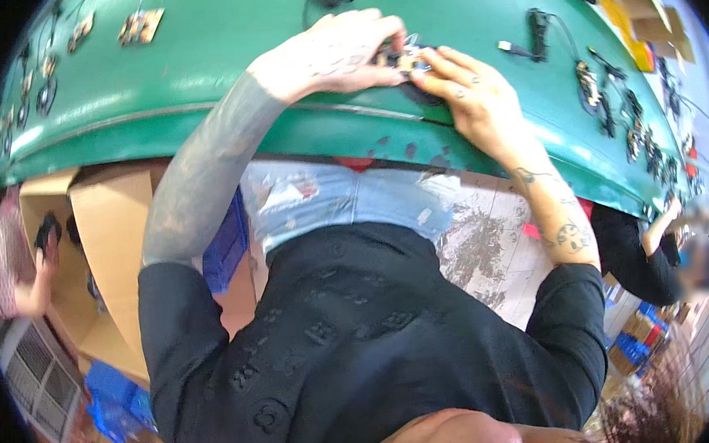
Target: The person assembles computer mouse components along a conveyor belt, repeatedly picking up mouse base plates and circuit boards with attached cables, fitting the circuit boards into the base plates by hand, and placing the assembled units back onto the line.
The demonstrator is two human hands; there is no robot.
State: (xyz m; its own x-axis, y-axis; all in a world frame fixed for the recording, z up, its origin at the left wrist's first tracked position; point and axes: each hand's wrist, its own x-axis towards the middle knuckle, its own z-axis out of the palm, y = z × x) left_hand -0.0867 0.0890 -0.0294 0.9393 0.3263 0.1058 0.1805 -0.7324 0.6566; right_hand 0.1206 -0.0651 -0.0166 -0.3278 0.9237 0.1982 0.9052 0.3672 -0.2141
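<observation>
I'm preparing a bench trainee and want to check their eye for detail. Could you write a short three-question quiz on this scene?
1. True or false: the left hand and right hand are both at the same small electronic part.
2. What colour is the table? A) red B) green C) white
3. Fill in: the coiled black cable with a white plug lies to the ____ of both hands.

Key: 1 true; 2 B; 3 right.

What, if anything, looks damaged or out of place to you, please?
Dark, irregular patches break up the table's green near edge by the jeans, perhaps wear or stains. The pale floor also looks blotchy, possibly scuffed.
</observation>
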